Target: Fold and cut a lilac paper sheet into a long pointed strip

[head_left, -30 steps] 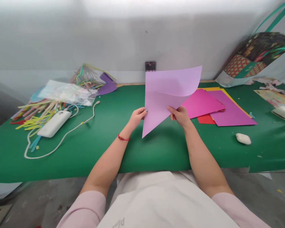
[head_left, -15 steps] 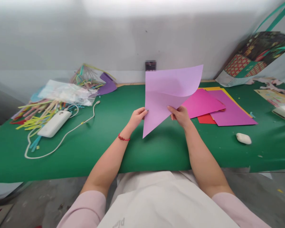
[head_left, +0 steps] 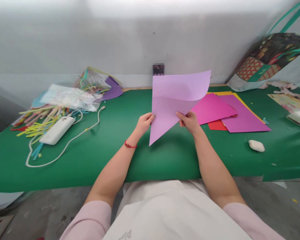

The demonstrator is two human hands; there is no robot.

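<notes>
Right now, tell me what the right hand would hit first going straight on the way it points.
The folded lilac paper sheet that the right hand pinches; past it, likely the left hand, though depth is unclear.

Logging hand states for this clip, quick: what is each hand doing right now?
Left hand: closed, pinching the left edge of the lilac paper sheet.
Right hand: closed, pinching the same sheet's right edge.
</notes>
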